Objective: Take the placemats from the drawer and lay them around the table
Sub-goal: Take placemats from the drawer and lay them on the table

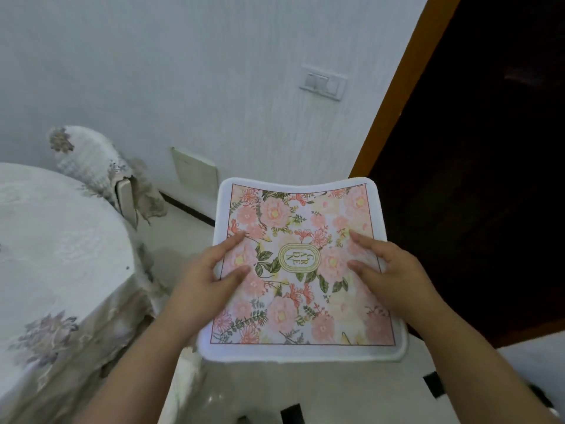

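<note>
**Placemat [293,304] being held level, just off the worktop's [61,240] right edge**

Two fingers [234,240] of the left hand [208,270] are lying straight on the placemat's top face near its left border. The other fingers are hidden beneath the edge, so the hand is pinching the mat between its top and its underside. The right hand [394,273] is doing the same in mirror image at the right border, with two digits resting on the print and the rest tucked below. Both forearms are reaching in from the bottom of the view.

Between the hands an oval badge [299,258] reading GARDEN is showing, ringed by pink flowers and green leaves inside a thin line and a white rim. The mat's far edge is sagging a little in the middle. Whether one mat or several are lying in the grip cannot be told.

The mat is hanging in the air to the right of the worktop, apart from it and above the pale floor [244,393]. The worktop is carrying a white tablecloth [49,335] with mauve blooms, which is draping down its near side. Beyond the worktop's far right curve a chair [88,157] in a matching cover is standing by the white wall [214,56]. Further right of the worktop, a switch plate [324,82] is sitting high on that wall, and a wooden door frame [397,87] is bordering a dark doorway [474,148].
</note>
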